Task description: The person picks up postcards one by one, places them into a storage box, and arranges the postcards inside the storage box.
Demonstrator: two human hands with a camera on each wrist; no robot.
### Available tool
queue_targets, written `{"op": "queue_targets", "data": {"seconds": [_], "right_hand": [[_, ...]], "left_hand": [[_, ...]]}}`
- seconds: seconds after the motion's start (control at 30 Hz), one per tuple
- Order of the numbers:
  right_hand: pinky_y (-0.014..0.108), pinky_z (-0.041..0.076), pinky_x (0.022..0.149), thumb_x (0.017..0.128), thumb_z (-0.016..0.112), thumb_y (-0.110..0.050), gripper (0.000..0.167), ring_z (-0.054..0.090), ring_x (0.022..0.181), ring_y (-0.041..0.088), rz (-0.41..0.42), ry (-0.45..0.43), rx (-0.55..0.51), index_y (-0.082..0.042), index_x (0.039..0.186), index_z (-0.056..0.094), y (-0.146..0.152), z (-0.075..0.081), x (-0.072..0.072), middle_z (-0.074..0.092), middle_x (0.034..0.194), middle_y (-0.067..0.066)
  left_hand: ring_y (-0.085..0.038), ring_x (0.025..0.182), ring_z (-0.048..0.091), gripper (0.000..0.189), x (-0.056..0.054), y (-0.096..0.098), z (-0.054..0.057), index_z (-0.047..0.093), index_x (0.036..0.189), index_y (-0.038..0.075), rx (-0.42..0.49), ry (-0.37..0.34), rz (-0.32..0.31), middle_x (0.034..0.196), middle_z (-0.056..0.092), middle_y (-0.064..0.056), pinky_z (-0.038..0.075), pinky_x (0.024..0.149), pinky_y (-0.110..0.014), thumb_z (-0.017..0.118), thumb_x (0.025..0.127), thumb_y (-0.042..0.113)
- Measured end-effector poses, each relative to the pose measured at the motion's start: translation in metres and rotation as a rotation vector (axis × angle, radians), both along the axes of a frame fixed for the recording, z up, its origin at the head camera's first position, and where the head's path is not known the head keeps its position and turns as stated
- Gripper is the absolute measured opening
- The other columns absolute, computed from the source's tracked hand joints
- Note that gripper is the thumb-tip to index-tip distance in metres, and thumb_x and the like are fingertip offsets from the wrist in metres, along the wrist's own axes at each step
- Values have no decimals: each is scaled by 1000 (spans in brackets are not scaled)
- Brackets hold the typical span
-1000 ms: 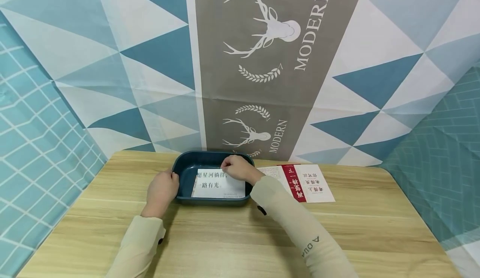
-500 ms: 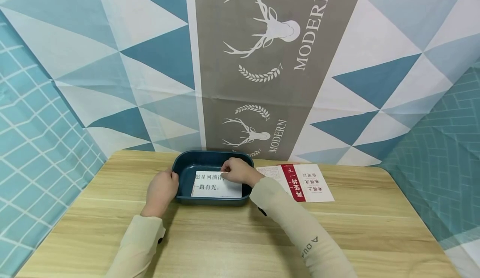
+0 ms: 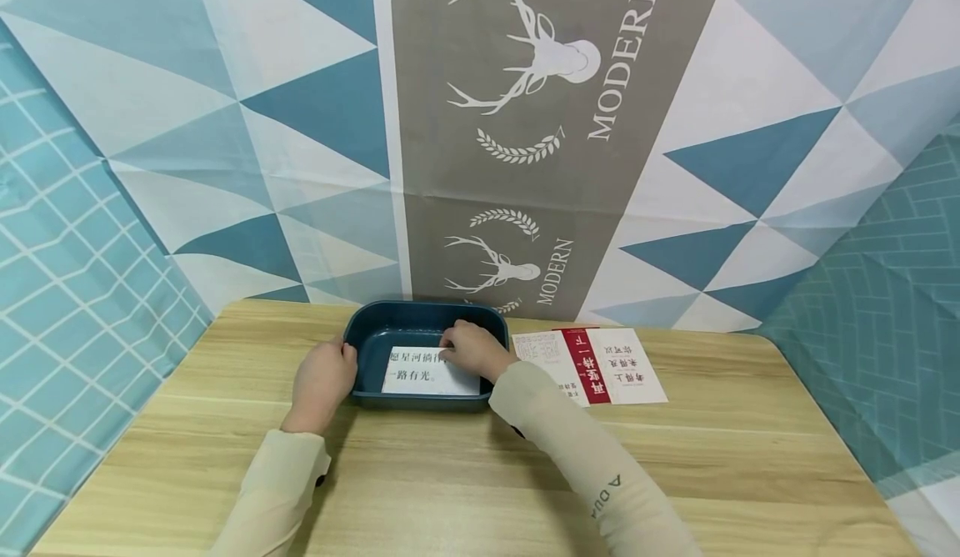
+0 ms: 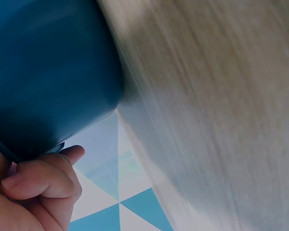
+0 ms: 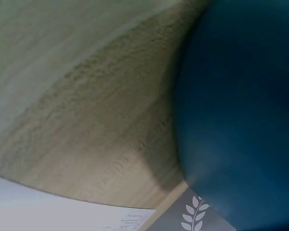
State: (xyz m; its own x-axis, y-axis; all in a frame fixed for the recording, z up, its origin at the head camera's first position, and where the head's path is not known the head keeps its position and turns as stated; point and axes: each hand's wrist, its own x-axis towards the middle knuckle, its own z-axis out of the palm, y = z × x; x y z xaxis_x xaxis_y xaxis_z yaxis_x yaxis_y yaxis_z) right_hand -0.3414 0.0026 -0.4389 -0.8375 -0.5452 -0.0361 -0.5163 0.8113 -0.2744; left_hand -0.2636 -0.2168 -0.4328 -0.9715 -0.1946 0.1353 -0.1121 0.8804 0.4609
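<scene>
A dark blue rectangular basin (image 3: 420, 403) with rounded corners stands at the back of the wooden table in the head view. My left hand (image 3: 324, 382) grips its left rim; the left wrist view shows the curled fingers (image 4: 43, 180) at the edge of the basin wall (image 4: 53, 72). Inside the basin, a white card (image 3: 420, 384) printed with black Chinese characters lies low near the front wall. My right hand (image 3: 472, 348) reaches over the right rim and pinches the card's upper right edge, covering that corner. In the right wrist view only the basin's outer side (image 5: 231, 120) shows, not the hand.
Right of the basin, white cards (image 3: 626, 365) with a red strip and Chinese print lie flat on the table (image 3: 450, 482). A patterned cloth wall (image 3: 480, 123) rises directly behind the table's back edge.
My right hand has moved slightly down and left, and the card with it has settled lower in the basin. The left hand has kept its hold on the rim.
</scene>
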Motion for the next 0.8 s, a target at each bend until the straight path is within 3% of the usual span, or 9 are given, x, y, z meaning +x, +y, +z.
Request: {"op": "queue_targets", "data": {"seconds": [0.27,0.43,0.8], "right_hand": [[29,45,78,92,59,-31,21,53,85,12,-27,0,25,-18,105,69,-1,-2,2,59,100,0],[31,46,81,92,58,-28,19,54,88,15,-23,-1,20,-18,104,69,1,-1,5,59,101,1],[29,48,78,94,54,-24,20,55,87,15,-7,34,2,-16,104,69,4,5,9,61,99,2]], "left_hand": [[-36,76,61,31,1,1,1,59,86,-6,0,0,-2,87,63,-27,48,71,-51,37,96,14],[-33,72,59,31,1,2,1,57,80,-3,7,-10,7,83,62,-25,47,69,-50,37,96,15],[-29,69,56,31,1,1,1,57,82,-4,11,-32,12,83,62,-24,46,67,-47,36,96,15]]}}
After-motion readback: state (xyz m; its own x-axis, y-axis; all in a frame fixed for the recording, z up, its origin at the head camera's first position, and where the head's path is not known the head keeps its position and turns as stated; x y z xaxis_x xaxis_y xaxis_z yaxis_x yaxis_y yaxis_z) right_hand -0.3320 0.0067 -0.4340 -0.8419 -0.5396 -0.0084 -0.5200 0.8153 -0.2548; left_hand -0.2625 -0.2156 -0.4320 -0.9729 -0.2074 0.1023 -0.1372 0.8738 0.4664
